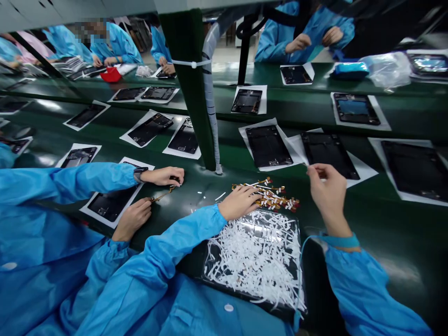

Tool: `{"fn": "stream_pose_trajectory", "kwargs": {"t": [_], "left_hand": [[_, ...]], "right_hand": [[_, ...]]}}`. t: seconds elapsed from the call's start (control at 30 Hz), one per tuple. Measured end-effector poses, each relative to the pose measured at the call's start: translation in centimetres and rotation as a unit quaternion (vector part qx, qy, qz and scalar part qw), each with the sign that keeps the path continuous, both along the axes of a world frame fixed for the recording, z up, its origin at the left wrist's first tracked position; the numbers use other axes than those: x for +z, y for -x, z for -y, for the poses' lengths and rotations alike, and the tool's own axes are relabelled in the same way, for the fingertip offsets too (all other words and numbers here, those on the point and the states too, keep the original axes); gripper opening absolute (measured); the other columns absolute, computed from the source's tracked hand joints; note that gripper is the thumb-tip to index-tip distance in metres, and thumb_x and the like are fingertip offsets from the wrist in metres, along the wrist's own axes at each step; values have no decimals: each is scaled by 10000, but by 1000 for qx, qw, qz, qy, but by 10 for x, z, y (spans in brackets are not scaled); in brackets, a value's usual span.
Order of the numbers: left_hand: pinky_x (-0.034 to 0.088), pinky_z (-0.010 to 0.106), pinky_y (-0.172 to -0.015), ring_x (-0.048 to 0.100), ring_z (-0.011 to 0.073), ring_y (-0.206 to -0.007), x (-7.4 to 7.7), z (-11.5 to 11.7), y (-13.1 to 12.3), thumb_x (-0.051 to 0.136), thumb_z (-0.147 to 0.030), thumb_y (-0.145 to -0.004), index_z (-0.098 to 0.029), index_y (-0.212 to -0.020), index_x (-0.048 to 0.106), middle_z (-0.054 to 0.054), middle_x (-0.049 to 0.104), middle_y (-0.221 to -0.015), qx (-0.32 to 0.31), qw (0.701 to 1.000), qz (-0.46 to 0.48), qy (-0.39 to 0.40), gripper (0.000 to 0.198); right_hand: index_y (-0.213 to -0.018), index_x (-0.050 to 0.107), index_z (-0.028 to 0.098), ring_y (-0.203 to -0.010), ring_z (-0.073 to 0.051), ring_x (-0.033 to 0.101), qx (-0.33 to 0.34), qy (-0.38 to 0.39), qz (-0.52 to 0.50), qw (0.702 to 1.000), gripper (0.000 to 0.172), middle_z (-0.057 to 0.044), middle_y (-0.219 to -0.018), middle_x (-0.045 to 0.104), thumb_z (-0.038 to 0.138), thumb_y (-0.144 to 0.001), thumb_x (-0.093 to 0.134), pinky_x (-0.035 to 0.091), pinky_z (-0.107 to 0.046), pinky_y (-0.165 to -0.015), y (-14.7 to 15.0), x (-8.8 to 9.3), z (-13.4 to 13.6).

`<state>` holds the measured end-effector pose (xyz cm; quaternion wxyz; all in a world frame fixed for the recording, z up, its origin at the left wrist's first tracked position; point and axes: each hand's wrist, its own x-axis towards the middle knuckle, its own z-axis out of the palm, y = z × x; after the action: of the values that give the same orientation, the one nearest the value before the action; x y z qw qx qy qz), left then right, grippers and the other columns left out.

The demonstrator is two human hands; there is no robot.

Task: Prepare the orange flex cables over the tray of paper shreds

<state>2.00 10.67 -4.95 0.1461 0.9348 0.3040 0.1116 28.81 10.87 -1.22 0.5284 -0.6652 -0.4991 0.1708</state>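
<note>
Hands apart: left hand (241, 201) lies fingers extended on the flex cables (278, 199), piled on the counter (388, 228) behind the white strips (255, 261). Right hand (327, 189) curled beside a black panel (329, 150); can't tell if it's gripping anything.

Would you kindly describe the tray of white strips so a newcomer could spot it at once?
Find the green post standing on the bench. Nearer the camera, to the right of its foot, the tray sits just below the wearer's left hand in the view. Unlike the black panels on white sheets, it is heaped with loose white strips.
</note>
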Motion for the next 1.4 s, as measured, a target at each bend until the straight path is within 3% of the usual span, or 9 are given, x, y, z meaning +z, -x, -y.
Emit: {"fn": "stream_pose_trajectory", "kwargs": {"t": [0.1,0.23,0.3,0.37,0.63,0.83,1.0,1.23,1.4], "left_hand": [[408,452,-1120,524,270,-1336,15,7,-8,523,-365,-1013,-188,-1327,589,122,593,-1413,34,983,128,124,366],[540,351,-893,691,206,-1030,27,22,-32,618,-484,-941,-195,-1331,609,122,709,-1222,97,831,324,442,485],[539,337,-866,697,200,-993,30,29,-43,647,-468,-922,-172,-1258,664,118,735,-1152,127,766,391,495,448],[532,335,-883,692,194,-980,33,39,-47,648,-431,-925,-147,-1093,733,105,752,-1073,145,745,444,477,341],[554,284,-747,678,143,-770,56,75,-20,644,-372,-941,-165,-950,768,61,760,-899,146,830,397,363,241],[569,303,-789,702,155,-825,54,84,-9,642,-306,-954,-209,-912,781,29,784,-922,161,887,347,258,175],[551,321,-798,672,177,-833,52,95,-1,579,-263,-985,-173,-825,748,40,729,-810,100,956,228,156,249],[580,278,-805,710,148,-888,58,98,18,717,-322,-900,-200,-1072,736,39,767,-1012,181,860,386,281,211],[579,298,-848,713,146,-902,59,95,22,655,-260,-948,-198,-964,752,32,776,-950,176,869,382,261,117]], "right_hand": [[-863,690,213,-741,-189,579,-1,6,-96,995,181,-51,-776,653,390,-835,715,436,-347,-765,3,9,21],[-849,721,204,-738,-176,584,44,42,-192,979,197,-29,-752,664,388,-796,765,453,-330,-754,38,9,64],[-832,720,204,-745,-173,599,72,63,-226,969,206,-21,-751,668,401,-794,768,467,-325,-763,59,5,87],[-827,711,205,-734,-166,610,89,81,-249,961,208,-13,-732,667,409,-817,755,475,-316,-762,77,0,106],[-877,686,200,-706,-181,648,130,137,-276,942,221,-26,-724,700,420,-896,689,503,-329,-744,103,-9,140],[-1033,672,250,-1053,-249,620,107,57,-58,991,183,-70,-1100,664,376,-900,684,472,-429,-951,104,7,147],[-962,695,269,-980,-239,639,180,42,26,982,79,-57,-1047,663,327,-928,653,506,-400,-882,105,22,143],[-935,690,271,-883,-198,640,214,64,-6,975,54,-27,-949,688,288,-948,640,499,-326,-762,111,26,146],[-952,725,256,-831,-196,642,228,102,-20,968,100,-39,-923,694,322,-938,652,506,-317,-698,113,24,148]]}}
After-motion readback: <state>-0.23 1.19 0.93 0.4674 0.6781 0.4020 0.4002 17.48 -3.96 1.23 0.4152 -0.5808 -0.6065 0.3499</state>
